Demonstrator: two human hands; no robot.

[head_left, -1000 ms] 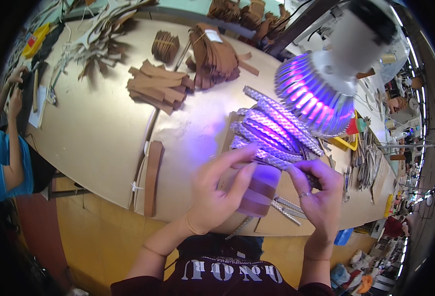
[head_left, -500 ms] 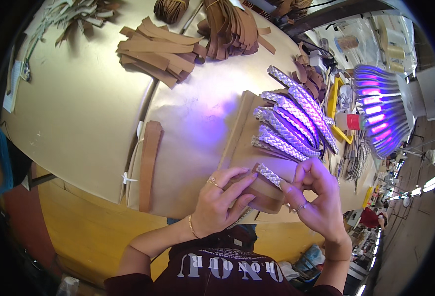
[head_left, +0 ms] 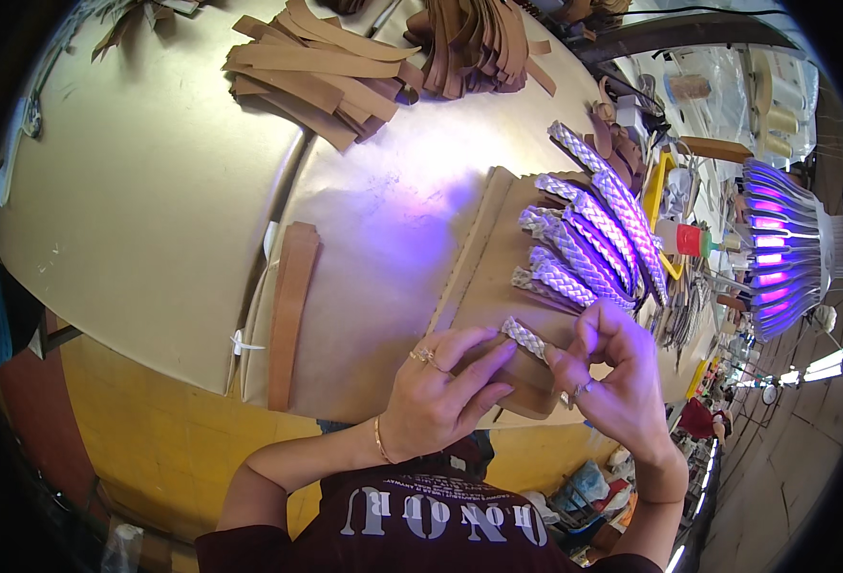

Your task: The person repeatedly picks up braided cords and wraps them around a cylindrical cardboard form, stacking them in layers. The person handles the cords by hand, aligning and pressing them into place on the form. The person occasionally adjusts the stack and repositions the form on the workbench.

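Just on my side of the braided bundle [head_left: 598, 229], my right grip [head_left: 622, 387] pinches a braided strip [head_left: 524, 337], its end now plainly visible, unlike a second ago. My left grip [head_left: 448, 387] is beside it; whether closed, I can't tell.

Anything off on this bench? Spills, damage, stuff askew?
No clear spill or breakage. One oddity: faint dark marks stand out on the shiny table, between the loose brown strips and the fanned braided strips; scuffs or stains, can't tell.
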